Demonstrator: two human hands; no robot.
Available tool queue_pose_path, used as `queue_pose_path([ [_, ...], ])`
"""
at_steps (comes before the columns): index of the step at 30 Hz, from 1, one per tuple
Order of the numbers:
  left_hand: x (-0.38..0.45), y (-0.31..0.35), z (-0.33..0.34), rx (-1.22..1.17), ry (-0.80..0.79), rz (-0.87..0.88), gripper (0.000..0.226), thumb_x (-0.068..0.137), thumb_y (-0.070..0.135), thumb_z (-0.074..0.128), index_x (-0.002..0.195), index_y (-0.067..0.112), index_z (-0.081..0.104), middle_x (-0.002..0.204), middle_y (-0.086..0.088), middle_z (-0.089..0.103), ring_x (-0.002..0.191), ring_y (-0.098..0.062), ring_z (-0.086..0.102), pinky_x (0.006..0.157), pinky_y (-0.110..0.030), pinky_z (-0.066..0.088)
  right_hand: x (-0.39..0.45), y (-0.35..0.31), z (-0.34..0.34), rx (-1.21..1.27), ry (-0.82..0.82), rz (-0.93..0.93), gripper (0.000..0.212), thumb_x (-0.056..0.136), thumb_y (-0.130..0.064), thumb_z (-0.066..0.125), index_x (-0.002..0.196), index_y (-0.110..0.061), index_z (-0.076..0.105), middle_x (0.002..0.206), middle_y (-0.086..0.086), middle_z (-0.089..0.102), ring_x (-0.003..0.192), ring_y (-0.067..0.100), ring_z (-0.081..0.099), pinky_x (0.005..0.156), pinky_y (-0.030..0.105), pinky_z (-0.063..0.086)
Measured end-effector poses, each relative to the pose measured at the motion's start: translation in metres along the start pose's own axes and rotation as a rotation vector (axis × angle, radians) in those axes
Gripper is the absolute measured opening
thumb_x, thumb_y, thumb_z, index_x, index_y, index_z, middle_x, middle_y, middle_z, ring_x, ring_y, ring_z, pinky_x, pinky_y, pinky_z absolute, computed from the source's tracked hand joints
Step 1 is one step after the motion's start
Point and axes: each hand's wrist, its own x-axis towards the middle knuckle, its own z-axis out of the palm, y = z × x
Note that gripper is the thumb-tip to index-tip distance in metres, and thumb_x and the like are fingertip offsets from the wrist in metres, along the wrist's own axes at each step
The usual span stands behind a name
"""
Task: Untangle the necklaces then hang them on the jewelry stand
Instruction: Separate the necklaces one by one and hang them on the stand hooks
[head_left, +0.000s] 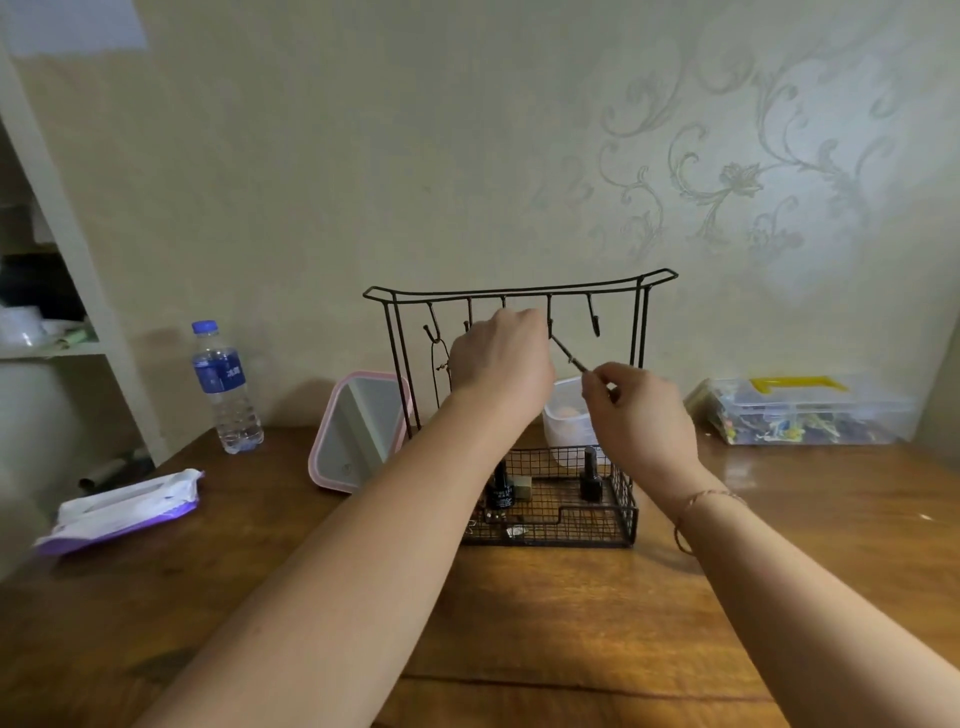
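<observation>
- Black wire jewelry stand is sitting upright on the brown wooden table, hooks hanging off its curved top rail, a mesh basket forming the base.
- Left hand is reaching up at the middle hooks, back of the hand facing the camera; fingers are curled forward out of sight, so I cannot tell what they are gripping.
- Right hand is pinching one end of a thin dark cord necklace between thumb and fingertips; the cord is running taut and slanted up to a hook beside the left hand.
- Second dark cord necklace is hanging from the left hook.
- Two small dark bottles are standing in the basket.
- Pink-rimmed square mirror is leaning left of the stand.
- Clear plastic water bottle with blue cap and a crinkled white-purple wipes pack are sitting further left.
- Clear plastic organiser box with yellow handle is sitting at far right.
</observation>
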Motion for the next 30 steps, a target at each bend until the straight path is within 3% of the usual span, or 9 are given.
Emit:
queue_pose_path([
  [5, -0.011, -0.011, 0.028, -0.458, -0.105, -0.02, 0.025, 0.102, 0.015, 0.044, 0.093, 0.009, 0.066, 0.086, -0.005, 0.068, 0.076, -0.021, 0.066, 0.071, -0.037, 0.055, -0.027, 0.022, 0.026, 0.026, -0.168, -0.088, 0.029, 0.1, -0.035, 0.045, 0.082, -0.022, 0.063, 0.059, -0.005, 0.06, 0.054, 0.015, 0.055, 0.048, 0.031, 0.043],
  [9, -0.024, -0.008, 0.039, -0.758, -0.194, -0.1, 0.033, 0.103, 0.027, 0.047, 0.085, 0.014, 0.072, 0.087, 0.0, 0.074, 0.075, -0.016, 0.07, 0.072, -0.028, 0.054, -0.042, 0.016, 0.046, 0.379, -0.388, -0.043, 0.035, 0.102, -0.033, 0.043, 0.084, -0.006, 0.058, 0.063, -0.004, 0.052, 0.055, 0.01, 0.043, 0.053, 0.026, 0.034],
  [12, -0.028, -0.004, 0.041, -0.982, -0.237, -0.124, 0.037, 0.105, 0.024, 0.042, 0.084, 0.009, 0.069, 0.078, 0.0, 0.072, 0.073, -0.015, 0.067, 0.073, -0.027, 0.052, -0.057, 0.008, 0.061, 0.537, -0.538, 0.012, 0.027, 0.101, -0.033, 0.047, 0.094, -0.009, 0.058, 0.085, 0.001, 0.055, 0.072, 0.012, 0.05, 0.068, 0.028, 0.043],
  [14, -0.028, -0.003, 0.037, -1.231, -0.282, -0.201, 0.036, 0.107, 0.023, 0.036, 0.083, 0.009, 0.059, 0.063, -0.003, 0.06, 0.059, -0.021, 0.06, 0.062, -0.03, 0.053, -0.068, 0.008, 0.069, 0.495, -0.563, -0.007, 0.024, 0.1, -0.032, 0.05, 0.092, -0.011, 0.06, 0.094, 0.005, 0.057, 0.081, 0.013, 0.052, 0.079, 0.032, 0.047],
  [16, -0.024, -0.003, 0.029, -1.431, -0.289, -0.288, 0.035, 0.108, 0.024, 0.033, 0.082, 0.011, 0.053, 0.057, 0.0, 0.042, 0.044, -0.013, 0.04, 0.045, -0.026, 0.041, -0.072, 0.011, 0.065, 0.564, -0.571, 0.098, 0.03, 0.098, -0.034, 0.055, 0.082, -0.009, 0.064, 0.083, 0.008, 0.063, 0.078, 0.015, 0.058, 0.08, 0.038, 0.049],
  [18, -0.018, -0.006, 0.022, -1.455, -0.26, -0.307, 0.035, 0.108, 0.025, 0.034, 0.081, 0.013, 0.051, 0.057, 0.003, 0.034, 0.038, -0.005, 0.028, 0.041, -0.022, 0.027, -0.069, 0.016, 0.054, 0.822, -0.619, 0.293, 0.036, 0.093, -0.033, 0.06, 0.064, -0.012, 0.062, 0.066, 0.011, 0.064, 0.067, 0.022, 0.063, 0.074, 0.037, 0.053],
  [21, -0.013, -0.009, 0.014, -1.427, -0.254, -0.274, 0.035, 0.108, 0.025, 0.034, 0.079, 0.013, 0.051, 0.057, 0.004, 0.032, 0.037, -0.004, 0.024, 0.043, -0.021, 0.021, -0.05, 0.017, 0.047, 1.089, -0.631, 0.492, 0.045, 0.093, -0.025, 0.059, 0.053, -0.021, 0.04, 0.048, 0.001, 0.033, 0.042, 0.016, 0.031, 0.047, 0.028, 0.034],
  [24, -0.008, -0.01, 0.009, -1.425, -0.267, -0.261, 0.035, 0.108, 0.024, 0.034, 0.079, 0.013, 0.051, 0.056, 0.005, 0.032, 0.037, -0.004, 0.023, 0.044, -0.022, 0.02, -0.022, 0.007, 0.05, 0.951, -0.534, 0.424, 0.044, 0.096, -0.018, 0.053, 0.055, -0.021, 0.036, 0.051, 0.002, 0.028, 0.042, 0.014, 0.023, 0.044, 0.026, 0.019],
  [30, -0.005, -0.013, 0.018, -1.406, -0.291, -0.3, 0.035, 0.107, 0.025, 0.035, 0.08, 0.011, 0.054, 0.059, 0.003, 0.032, 0.038, -0.005, 0.025, 0.044, -0.022, 0.022, 0.016, 0.01, 0.068, 0.711, -0.29, 0.326, 0.037, 0.087, -0.004, 0.05, 0.054, -0.018, 0.041, 0.049, 0.002, 0.035, 0.045, 0.015, 0.029, 0.044, 0.025, 0.024],
])
